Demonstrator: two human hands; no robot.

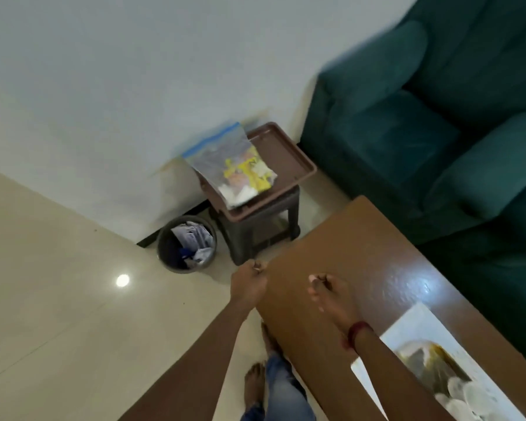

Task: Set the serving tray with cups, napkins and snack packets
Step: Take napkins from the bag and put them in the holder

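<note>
Both hands, left (249,284) and right (325,291), look loosely curled and empty; the bag (234,165) overhanging the tray (289,153) could slide off.

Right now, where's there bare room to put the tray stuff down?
The wooden table is bare from its far corner back to both hands, left hand and right hand. The brown tray on the stool is free along its sofa-side half; the zip bag crowds the wall side. The table's near right end holds a white bag.

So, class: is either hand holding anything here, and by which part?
Cannot be told. The left hand is curled and the right hand has pinched fingers, but motion blur hides any item.
</note>
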